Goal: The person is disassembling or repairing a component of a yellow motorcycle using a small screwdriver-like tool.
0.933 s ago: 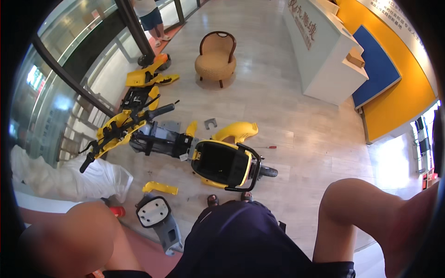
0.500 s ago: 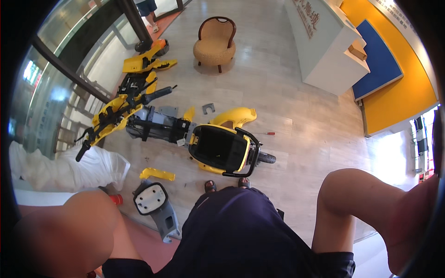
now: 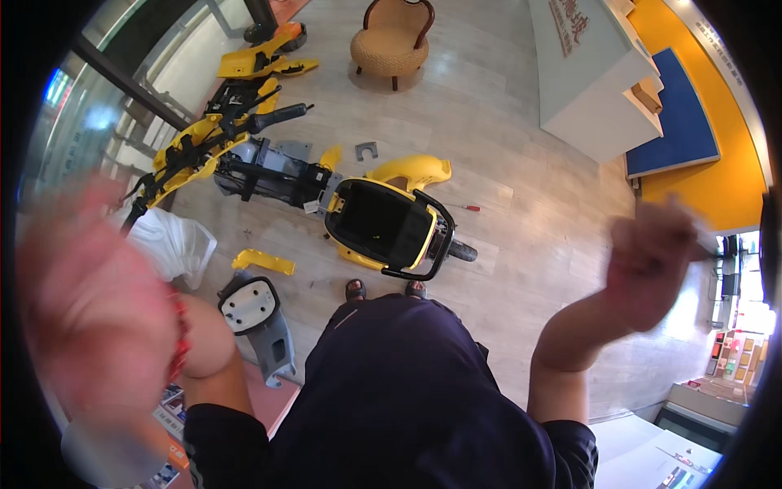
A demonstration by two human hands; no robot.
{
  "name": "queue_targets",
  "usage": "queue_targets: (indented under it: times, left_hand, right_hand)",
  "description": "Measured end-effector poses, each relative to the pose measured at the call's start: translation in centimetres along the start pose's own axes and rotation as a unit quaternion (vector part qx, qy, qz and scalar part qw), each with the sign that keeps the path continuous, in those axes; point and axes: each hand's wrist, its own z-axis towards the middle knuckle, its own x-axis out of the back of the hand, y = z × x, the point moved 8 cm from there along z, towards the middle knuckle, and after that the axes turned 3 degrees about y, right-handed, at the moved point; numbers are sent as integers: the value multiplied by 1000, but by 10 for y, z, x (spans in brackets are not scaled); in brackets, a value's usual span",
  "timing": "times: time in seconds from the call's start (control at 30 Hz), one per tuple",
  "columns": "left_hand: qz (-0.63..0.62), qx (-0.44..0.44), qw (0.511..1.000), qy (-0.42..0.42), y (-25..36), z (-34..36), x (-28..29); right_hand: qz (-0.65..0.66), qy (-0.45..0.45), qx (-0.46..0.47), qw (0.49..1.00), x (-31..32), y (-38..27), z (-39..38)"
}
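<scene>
My left hand [image 3: 90, 301], with a red bracelet at its wrist, is raised at the left and smeared by motion. My right hand [image 3: 652, 261] is lifted at the right, also blurred; its fingers look bent, but whether they hold anything is not visible. Both hands are apart from the partly stripped yellow and black scooter [image 3: 273, 183] on the floor before my feet. Its rear body has a dark open compartment [image 3: 381, 224] framed in yellow. Nearest my left arm lie a grey panel with a white plate [image 3: 249, 306] and a yellow strip [image 3: 265, 261].
A curved yellow panel [image 3: 423, 169], a grey U-shaped piece [image 3: 366, 151] and a red-handled screwdriver [image 3: 467, 207] lie around the scooter. White plastic sheeting [image 3: 175, 244] is at the left. Farther off stand a wicker chair [image 3: 389, 53], a white counter [image 3: 582, 90] and more yellow parts [image 3: 252, 65].
Both hands have come up into view, the left at the left rim and the right at the right. The whole scene has shifted upward as my head moved. The scooter's parts lie as before.
</scene>
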Motion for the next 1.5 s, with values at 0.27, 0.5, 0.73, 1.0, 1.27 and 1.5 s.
queue_targets:
  times: [0.27, 0.5, 0.73, 1.0, 1.27, 1.5]
  left_hand:
    - [-393, 434, 809, -45, -118, -152, -240]
    - [-535, 547, 643, -41, -129, -206, -310]
    - [-594, 709, 378, 44, -127, -339, -363]
    - [-540, 792, 285, -11, -134, -459, -403]
    - [-341, 672, 624, -208, -222, -495, -437]
    - [-163, 536, 802, -208, -293, -504, -461]
  right_hand:
    - [-102, 67, -425, 897, 28, 184, -107]
    - [-222, 24, -561, 797, 31, 220, -156]
    - [-237, 61, -617, 748, 53, 249, -221]
    - [-355, 145, -664, 642, 82, 312, -294]
    - [-458, 265, -568, 630, 137, 368, -317]
    - [-501, 309, -498, 637, 173, 391, -313]
